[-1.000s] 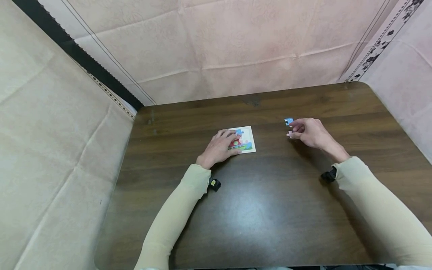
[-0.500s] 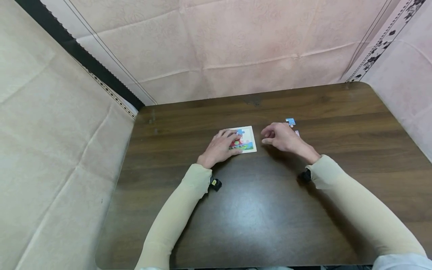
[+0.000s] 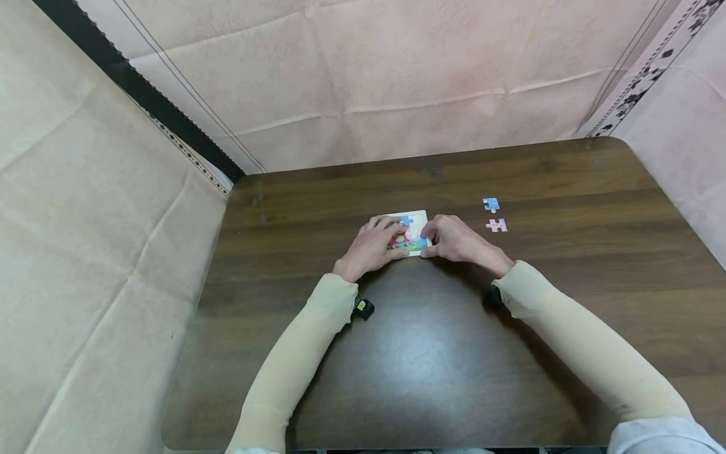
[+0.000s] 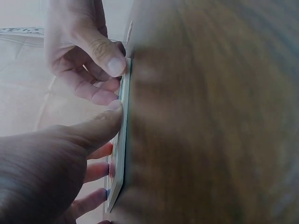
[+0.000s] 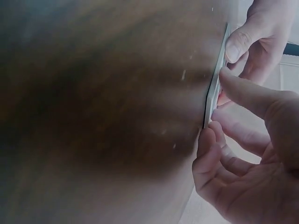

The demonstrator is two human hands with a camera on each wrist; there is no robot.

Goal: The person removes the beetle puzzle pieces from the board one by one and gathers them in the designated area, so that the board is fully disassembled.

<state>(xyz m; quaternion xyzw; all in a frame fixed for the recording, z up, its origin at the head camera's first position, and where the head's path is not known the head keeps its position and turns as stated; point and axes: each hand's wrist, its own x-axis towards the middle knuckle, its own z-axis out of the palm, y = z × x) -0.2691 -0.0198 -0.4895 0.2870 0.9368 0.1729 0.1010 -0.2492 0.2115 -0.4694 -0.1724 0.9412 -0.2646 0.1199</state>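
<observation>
A small white-framed jigsaw puzzle board (image 3: 418, 217) lies flat on the brown table, its colourful picture partly covered by both hands. My left hand (image 3: 370, 243) holds its left side, with the thumb at the near edge and the fingers over the picture, as the left wrist view also shows. My right hand (image 3: 456, 241) grips the right end, thumb (image 5: 238, 86) at the near edge and fingers curled at the side. Whether a loose piece is under those fingers is hidden. A blue jigsaw piece (image 3: 491, 204) and a pink jigsaw piece (image 3: 496, 225) lie right of the board.
The wooden table (image 3: 340, 359) extends around the board, with its far edge against a pale patterned cloth (image 3: 408, 82). Another cloth (image 3: 108, 265) hangs on the left. Each wrist wears a dark device, as on the left wrist strap (image 3: 363, 308).
My right hand has moved left from beside the loose pieces to the board's right end and touches it. The pink piece is uncovered. My left hand keeps its place.
</observation>
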